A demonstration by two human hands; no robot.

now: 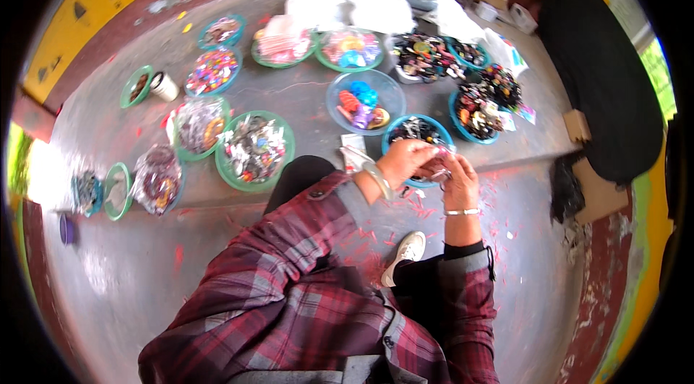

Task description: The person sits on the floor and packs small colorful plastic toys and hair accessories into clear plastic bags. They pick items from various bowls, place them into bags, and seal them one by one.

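My left hand point(405, 161) and my right hand point(461, 183) meet over the near rim of a blue basin point(388, 145). Both have their fingers closed on a small clear plastic bag point(435, 169) with something pinkish and dark in it; its exact contents are too small to make out. Dark, shiny small pieces point(417, 129) fill the basin just beyond my fingers. Left of my left wrist lies a small white and red packet point(354, 149). A wider clear bowl point(336, 111) behind it has red, blue and purple bundles inside.
Bowls of small colourful pieces stand leftward, including a green basin point(288, 160) of wrapped items. Blue basins of dark trinkets point(477, 113) sit at right. White foam boxes point(318, 8) line the back. Red scraps point(361, 257) litter the floor around my white shoe point(412, 247).
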